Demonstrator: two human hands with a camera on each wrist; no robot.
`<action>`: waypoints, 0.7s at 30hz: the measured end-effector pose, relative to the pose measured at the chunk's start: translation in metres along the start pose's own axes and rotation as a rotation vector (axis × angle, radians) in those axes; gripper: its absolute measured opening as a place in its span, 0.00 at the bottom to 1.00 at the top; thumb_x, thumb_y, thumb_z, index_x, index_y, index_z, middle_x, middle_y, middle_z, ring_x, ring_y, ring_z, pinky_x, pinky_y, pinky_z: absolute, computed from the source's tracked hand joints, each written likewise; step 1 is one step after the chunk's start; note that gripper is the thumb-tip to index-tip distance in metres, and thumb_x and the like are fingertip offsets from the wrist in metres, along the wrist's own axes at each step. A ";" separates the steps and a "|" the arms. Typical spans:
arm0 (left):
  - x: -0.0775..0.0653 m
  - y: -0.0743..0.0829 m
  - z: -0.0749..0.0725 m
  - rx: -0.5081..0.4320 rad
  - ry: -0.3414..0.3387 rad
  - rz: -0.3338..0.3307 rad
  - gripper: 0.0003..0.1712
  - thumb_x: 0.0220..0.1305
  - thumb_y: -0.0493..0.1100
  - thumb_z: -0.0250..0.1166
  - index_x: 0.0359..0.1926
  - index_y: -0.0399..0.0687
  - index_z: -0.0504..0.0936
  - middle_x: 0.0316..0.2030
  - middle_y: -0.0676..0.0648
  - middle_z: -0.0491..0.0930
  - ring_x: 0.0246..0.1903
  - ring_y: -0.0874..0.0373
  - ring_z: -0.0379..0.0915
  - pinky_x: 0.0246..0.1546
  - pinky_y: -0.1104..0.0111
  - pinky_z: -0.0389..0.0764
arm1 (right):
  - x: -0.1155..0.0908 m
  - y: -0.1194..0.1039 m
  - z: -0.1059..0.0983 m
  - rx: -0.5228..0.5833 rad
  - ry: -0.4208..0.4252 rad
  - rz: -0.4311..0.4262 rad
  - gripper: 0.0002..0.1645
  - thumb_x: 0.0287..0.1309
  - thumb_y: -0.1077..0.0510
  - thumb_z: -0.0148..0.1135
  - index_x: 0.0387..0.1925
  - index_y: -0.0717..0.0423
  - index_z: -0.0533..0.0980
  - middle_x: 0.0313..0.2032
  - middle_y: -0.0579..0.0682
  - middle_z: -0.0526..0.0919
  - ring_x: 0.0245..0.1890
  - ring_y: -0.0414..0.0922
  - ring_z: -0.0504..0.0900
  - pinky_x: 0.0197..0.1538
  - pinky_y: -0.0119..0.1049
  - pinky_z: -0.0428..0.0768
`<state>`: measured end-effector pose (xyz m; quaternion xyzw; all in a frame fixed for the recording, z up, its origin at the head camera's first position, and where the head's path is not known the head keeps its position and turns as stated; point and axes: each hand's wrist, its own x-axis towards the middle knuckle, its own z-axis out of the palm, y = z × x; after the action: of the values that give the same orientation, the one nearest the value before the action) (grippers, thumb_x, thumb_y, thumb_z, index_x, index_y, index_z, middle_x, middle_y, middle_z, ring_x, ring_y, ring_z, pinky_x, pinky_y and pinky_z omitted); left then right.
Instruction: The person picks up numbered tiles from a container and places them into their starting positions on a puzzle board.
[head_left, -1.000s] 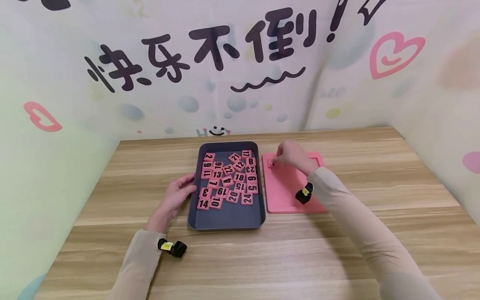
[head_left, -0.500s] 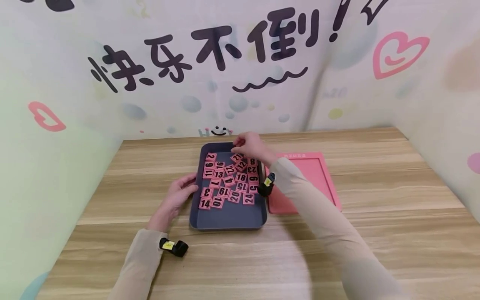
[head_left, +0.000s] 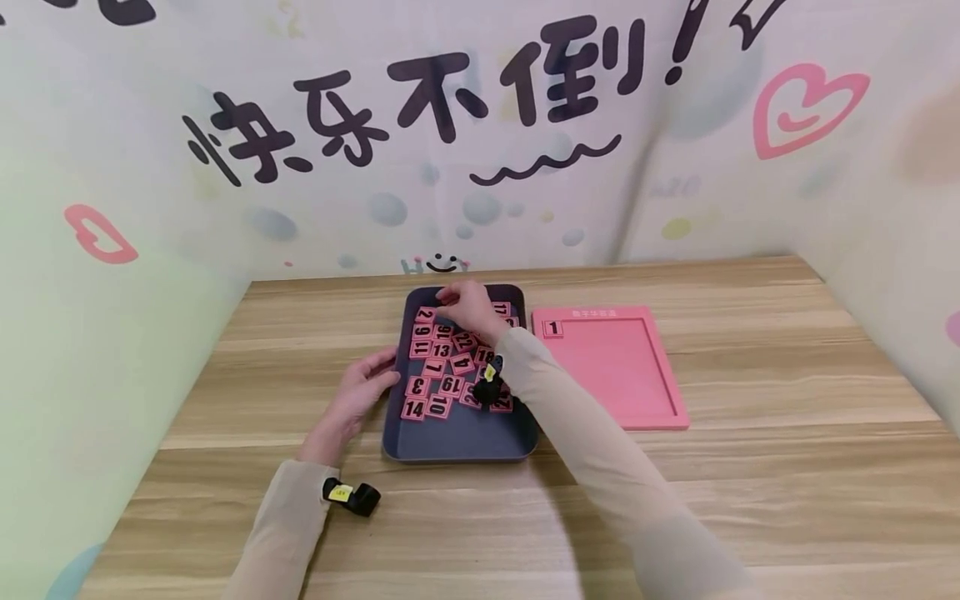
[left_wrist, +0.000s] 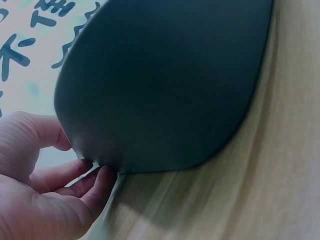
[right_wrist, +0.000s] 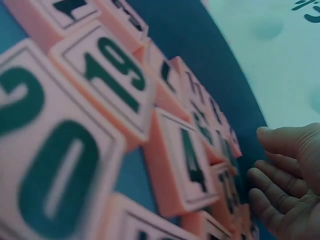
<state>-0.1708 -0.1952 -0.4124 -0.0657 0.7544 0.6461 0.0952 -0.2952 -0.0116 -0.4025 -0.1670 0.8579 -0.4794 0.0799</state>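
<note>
A dark grey tray [head_left: 457, 440] holds several pink number tiles, spread loosely at different angles. My left hand [head_left: 358, 393] rests against the tray's left side, its fingertips on the outer wall [left_wrist: 150, 100] in the left wrist view. Over the tray's far end is my right hand [head_left: 471, 308], fingers loosely bent, close to the number 2 tile [head_left: 425, 314]. Nothing shows between thumb and fingers of the right hand [right_wrist: 287, 175] in its wrist view. Its wrist and sleeve cover several tiles on the tray's right side.
To the tray's right lies a pink square board [head_left: 615, 367] with a raised frame. A number 1 tile [head_left: 552, 328] sits in its far left corner. Wooden tabletop [head_left: 787, 367] surrounds both, with a printed backdrop [head_left: 480, 208] behind.
My right hand has let go of the number 1 tile at the board's corner and moved left across to the tray's far end. My left hand stays at the tray's side.
</note>
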 end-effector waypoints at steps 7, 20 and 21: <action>0.000 -0.001 0.000 0.001 0.000 -0.001 0.28 0.64 0.28 0.51 0.65 0.30 0.61 0.63 0.32 0.63 0.62 0.44 0.61 0.61 0.62 0.65 | 0.003 0.003 0.014 -0.072 0.007 0.021 0.19 0.59 0.59 0.62 0.51 0.60 0.77 0.46 0.54 0.81 0.45 0.46 0.78 0.45 0.37 0.77; -0.001 0.000 0.000 -0.008 0.001 0.002 0.28 0.64 0.28 0.51 0.65 0.28 0.60 0.63 0.30 0.63 0.62 0.43 0.61 0.60 0.65 0.66 | 0.006 -0.006 0.023 -0.239 0.005 0.049 0.18 0.58 0.55 0.63 0.49 0.59 0.79 0.46 0.54 0.81 0.43 0.45 0.79 0.45 0.39 0.78; -0.001 0.000 0.000 -0.007 0.001 0.004 0.28 0.63 0.28 0.51 0.65 0.28 0.60 0.62 0.30 0.63 0.62 0.42 0.61 0.60 0.65 0.66 | 0.006 -0.008 0.023 -0.252 -0.005 0.048 0.18 0.58 0.55 0.63 0.49 0.59 0.79 0.45 0.54 0.81 0.43 0.45 0.79 0.45 0.39 0.78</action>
<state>-0.1698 -0.1954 -0.4122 -0.0650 0.7523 0.6490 0.0932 -0.2927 -0.0360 -0.4077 -0.1561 0.9149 -0.3653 0.0719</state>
